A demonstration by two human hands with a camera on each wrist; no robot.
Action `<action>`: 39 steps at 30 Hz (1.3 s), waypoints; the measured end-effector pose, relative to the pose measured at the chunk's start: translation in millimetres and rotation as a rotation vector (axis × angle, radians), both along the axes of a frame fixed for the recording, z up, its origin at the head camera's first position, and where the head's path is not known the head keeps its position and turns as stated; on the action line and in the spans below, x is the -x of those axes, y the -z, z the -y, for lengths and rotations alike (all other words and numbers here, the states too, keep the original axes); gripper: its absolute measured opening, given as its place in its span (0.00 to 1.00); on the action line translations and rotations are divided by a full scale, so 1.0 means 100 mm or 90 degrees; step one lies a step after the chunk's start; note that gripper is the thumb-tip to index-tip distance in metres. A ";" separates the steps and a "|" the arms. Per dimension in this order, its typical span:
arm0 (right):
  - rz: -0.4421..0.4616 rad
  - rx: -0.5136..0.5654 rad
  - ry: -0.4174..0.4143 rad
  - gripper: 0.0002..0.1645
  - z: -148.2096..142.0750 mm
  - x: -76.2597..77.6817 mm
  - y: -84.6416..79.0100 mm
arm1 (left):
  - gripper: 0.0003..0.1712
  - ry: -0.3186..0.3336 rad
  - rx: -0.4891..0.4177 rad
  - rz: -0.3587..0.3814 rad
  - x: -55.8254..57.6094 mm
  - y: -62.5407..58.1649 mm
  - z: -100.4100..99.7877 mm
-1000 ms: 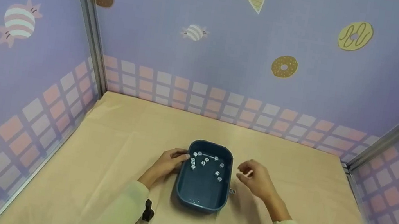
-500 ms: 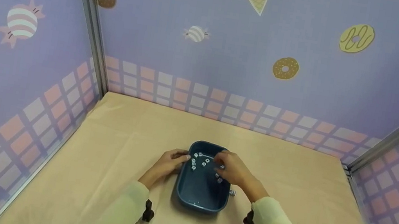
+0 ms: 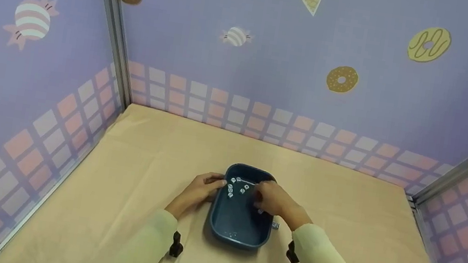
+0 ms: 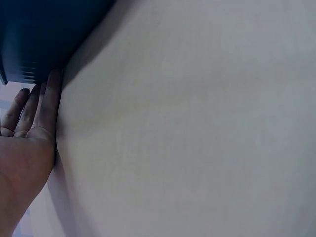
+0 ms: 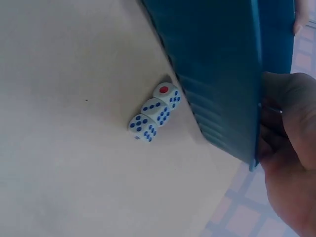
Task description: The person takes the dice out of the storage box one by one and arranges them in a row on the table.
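Note:
A deep blue rectangular plastic box stands on the table, with several small white dice scattered over its far half. My left hand holds the box's left wall, thumb over the rim; in the left wrist view its fingers lie along the outside. My right hand reaches over the right rim into the box, fingers bent down among the dice there. The box wall hides its fingertips in the right wrist view, so whether they pinch a die is unclear. Outside the right wall, three dice stand touching in a row.
A pale beige cloth covers the table. Purple panels with sweets pictures and a tiled band enclose the back and both sides, joined by metal posts. Dark wrist mounts sit under both sleeves.
My right hand has moved left from beside the box into it, then slightly down among the right-hand dice. The left hand keeps its place on the box, and the three-dice row stays put.

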State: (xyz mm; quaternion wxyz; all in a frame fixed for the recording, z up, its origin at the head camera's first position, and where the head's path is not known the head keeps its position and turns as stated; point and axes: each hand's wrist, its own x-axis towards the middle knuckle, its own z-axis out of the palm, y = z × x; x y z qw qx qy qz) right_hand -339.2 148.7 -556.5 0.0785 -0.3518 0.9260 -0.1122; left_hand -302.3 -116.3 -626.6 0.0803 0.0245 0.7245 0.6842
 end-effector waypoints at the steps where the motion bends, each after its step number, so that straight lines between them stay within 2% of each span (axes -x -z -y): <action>1: -0.001 -0.004 0.000 0.07 -0.01 0.00 0.02 | 0.32 0.000 0.004 0.001 0.00 0.00 0.00; 9: -0.026 -0.027 -0.007 0.05 -0.02 -0.07 0.12 | 0.32 0.010 0.011 -0.002 -0.06 -0.01 -0.01; 17: -0.061 -0.086 -0.002 0.03 -0.02 -0.09 0.13 | 0.30 0.011 0.007 -0.005 -0.02 -0.01 -0.04; 21: -0.064 -0.077 0.000 0.04 -0.03 -0.08 0.15 | 0.30 0.013 0.024 -0.019 0.00 -0.01 -0.06; 25: -0.056 -0.006 0.013 0.02 -0.08 -0.07 0.19 | 0.31 0.022 0.023 -0.010 0.00 -0.01 -0.06; 27: -0.025 0.055 0.024 0.02 -0.11 -0.08 0.18 | 0.32 0.028 0.012 0.000 0.00 -0.02 -0.06; 29: 0.006 0.119 0.035 0.02 -0.14 -0.09 0.14 | 0.33 0.031 -0.002 0.010 0.00 -0.02 -0.05; 31: 0.012 0.173 0.041 0.03 -0.18 -0.11 0.08 | 0.34 0.028 -0.007 0.013 0.00 -0.02 -0.04; 35: -0.037 0.263 0.051 0.05 -0.29 -0.14 -0.09 | 0.34 0.011 -0.002 0.013 0.01 -0.02 -0.02; 39: -0.066 0.340 0.079 0.05 -0.51 -0.20 -0.16 | 0.33 -0.001 -0.007 0.020 0.01 0.00 0.00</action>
